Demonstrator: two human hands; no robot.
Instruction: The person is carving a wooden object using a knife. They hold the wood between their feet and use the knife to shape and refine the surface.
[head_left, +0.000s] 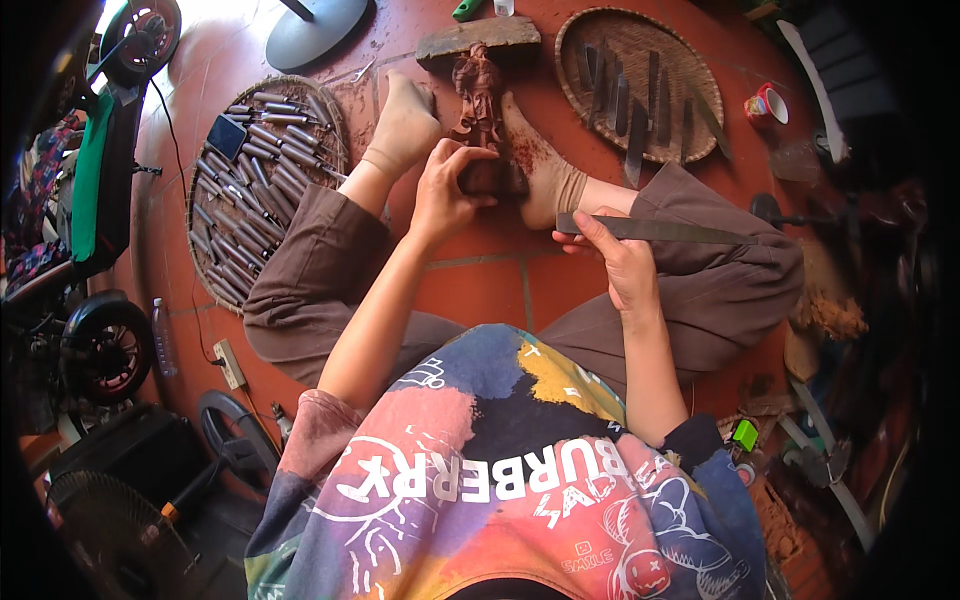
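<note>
Your left hand [450, 190] is curved around the base of the reddish-brown carved figure [478, 95], thumb on the near side and fingers on the far side; the figure extends ahead of that hand, between your feet, its head at the wooden block [505, 38]. Your right hand [622, 262] is closed on one end of a flat dark tool [655, 229], whose tapering length runs out to the right of the hand, over your bent leg. To the left of your left hand, and well apart from it, a round woven tray [190, 225] is crowded with slim, rod-like tools [245, 235], packed side by side and overlapping; a dark rectangular device [226, 137] lies on top of them, toward the tray's far side. Ahead of your right hand, a second woven tray [690, 75] holds a loose group of dark, flat tools [620, 105], a couple of which reach past its rim. Beyond your right hand, ahead and further right, there is a red-and-white cup [766, 107], whose contents you cannot make out. Far left of your left hand and closer to your body stands a clear bottle [163, 340].
</note>
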